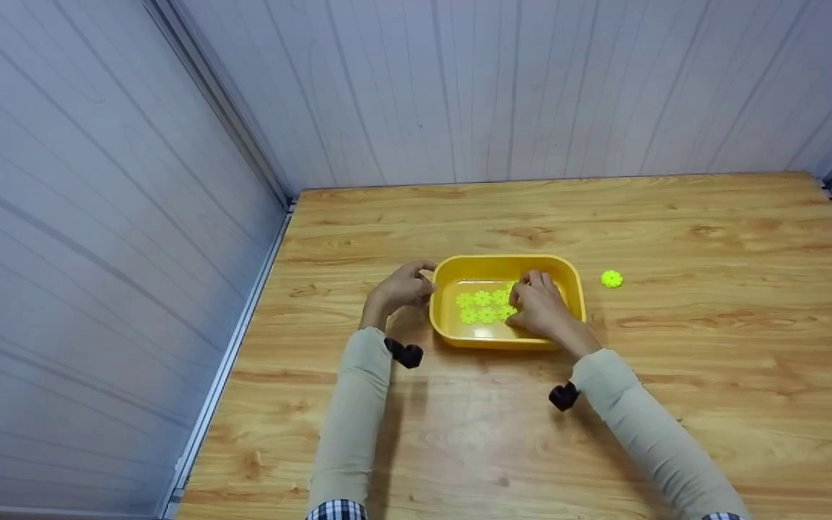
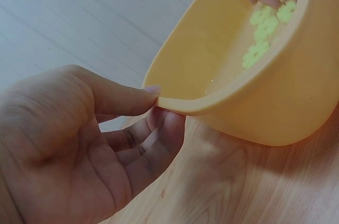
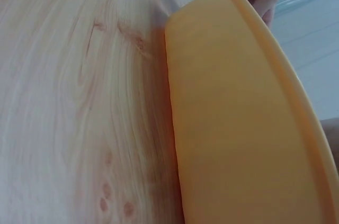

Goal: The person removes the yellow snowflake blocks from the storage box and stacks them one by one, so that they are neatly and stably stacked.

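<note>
A yellow plastic basin (image 1: 452,336) stands on the table, with several bright yellow-green flower-shaped pieces (image 1: 484,315) lying in rows on its floor. My left hand (image 1: 403,287) pinches the basin's left rim; in the left wrist view the thumb lies over the rim (image 2: 196,106) and the curled fingers sit under it. My right hand (image 1: 540,307) reaches down into the basin, thumb and fingers bent around a flower piece (image 2: 286,11) at the right end of the rows. From the right wrist view, the basin wall (image 3: 238,107) hides that hand's fingertips.
One more flower piece (image 1: 612,279) lies on the wooden table (image 1: 712,325), right of the basin. Pale panel walls (image 1: 495,87) rise behind the table and along its left side. A black wrist camera (image 1: 564,396) sticks out from the right sleeve.
</note>
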`<state>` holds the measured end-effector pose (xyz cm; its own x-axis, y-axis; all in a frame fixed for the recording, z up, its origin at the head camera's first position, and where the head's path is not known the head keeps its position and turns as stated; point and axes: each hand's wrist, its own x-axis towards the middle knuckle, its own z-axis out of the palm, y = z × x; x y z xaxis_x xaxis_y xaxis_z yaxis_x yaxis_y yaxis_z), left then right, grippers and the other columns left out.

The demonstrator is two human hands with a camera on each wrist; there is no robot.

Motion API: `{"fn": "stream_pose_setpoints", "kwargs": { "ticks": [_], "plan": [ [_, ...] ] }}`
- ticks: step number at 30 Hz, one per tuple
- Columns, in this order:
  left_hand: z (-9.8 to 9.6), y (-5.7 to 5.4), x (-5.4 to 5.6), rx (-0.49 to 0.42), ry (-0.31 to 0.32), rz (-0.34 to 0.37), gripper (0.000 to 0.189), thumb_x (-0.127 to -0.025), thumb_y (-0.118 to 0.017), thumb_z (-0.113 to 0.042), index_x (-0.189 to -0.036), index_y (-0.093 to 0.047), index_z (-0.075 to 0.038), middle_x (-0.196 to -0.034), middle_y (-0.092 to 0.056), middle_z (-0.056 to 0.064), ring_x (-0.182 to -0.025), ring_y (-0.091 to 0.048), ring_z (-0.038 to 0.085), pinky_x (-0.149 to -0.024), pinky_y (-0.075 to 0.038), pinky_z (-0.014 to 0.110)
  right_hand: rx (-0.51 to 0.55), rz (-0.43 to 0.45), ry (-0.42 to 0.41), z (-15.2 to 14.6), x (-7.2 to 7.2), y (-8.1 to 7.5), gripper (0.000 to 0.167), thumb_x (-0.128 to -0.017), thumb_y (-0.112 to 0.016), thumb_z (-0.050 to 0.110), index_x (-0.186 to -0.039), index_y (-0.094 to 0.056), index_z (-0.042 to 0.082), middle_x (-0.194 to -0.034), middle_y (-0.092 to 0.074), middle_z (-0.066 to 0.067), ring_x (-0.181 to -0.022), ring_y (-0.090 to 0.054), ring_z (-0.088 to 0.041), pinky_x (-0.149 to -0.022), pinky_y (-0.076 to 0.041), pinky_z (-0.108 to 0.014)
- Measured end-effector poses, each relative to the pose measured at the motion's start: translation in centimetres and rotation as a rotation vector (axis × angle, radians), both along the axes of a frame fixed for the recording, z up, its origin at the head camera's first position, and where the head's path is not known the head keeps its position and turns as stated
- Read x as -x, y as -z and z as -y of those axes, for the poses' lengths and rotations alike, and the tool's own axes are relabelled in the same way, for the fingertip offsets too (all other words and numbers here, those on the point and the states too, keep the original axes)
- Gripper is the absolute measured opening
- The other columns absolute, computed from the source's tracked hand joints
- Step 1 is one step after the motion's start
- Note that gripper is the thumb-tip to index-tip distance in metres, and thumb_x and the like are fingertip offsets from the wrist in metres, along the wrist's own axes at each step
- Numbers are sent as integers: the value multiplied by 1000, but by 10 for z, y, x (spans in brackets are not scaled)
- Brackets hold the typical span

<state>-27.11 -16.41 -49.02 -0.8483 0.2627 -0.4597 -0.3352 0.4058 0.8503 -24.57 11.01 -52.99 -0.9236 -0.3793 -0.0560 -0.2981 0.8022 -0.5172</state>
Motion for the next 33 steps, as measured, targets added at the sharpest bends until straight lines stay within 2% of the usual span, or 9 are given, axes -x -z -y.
{"fn": "stream_pose_setpoints", "kwargs": {
  "ticks": [6,13,18,23,33],
  "plan": [
    [1,0,-1,-5,-2,-3,40,-91,-52,-7,-131,-50,-12,-97,-51,9,-79,-54,20,-93,-47,52,41,19,12,0,-1,0,25,-79,-78,22,-85,-58,7,-127,-41,-17,-115,-34,-35,-97,-31,-48],
    [1,-1,-1,-6,20,-16,41,-92,-51,-6,-133,-48,-10,-95,-51,9,-77,-53,22,-90,-46,52,118,76,-1,-1,-1,-4,19,-82,-75,21,-80,-62,7,-123,-47,-17,-115,-38,-37,-98,-32,-50],
    [0,-2,-1,-8,16,-11,40,-92,-51,-7,-132,-49,-10,-94,-50,8,-78,-52,22,-90,-46,52,162,115,6,-2,0,-6,18,-83,-73,23,-82,-63,9,-111,-49,-13,-107,-40,-32,-92,-33,-45],
    [0,-1,-1,-11,22,-16,40,-92,-51,-6,-132,-49,-9,-92,-50,8,-76,-52,21,-90,-46,52,188,90,-1,-2,1,-7,17,-85,-72,25,-84,-62,12,-101,-48,-12,-97,-41,-29,-84,-32,-41],
    [0,-1,-1,6,25,-16,41,-92,-51,-7,-132,-49,-10,-94,-51,9,-80,-53,22,-91,-47,52,232,50,-11,-4,1,-12,15,-86,-71,26,-86,-62,15,-104,-49,-15,-96,-41,-29,-81,-33,-40]
  ]
}}
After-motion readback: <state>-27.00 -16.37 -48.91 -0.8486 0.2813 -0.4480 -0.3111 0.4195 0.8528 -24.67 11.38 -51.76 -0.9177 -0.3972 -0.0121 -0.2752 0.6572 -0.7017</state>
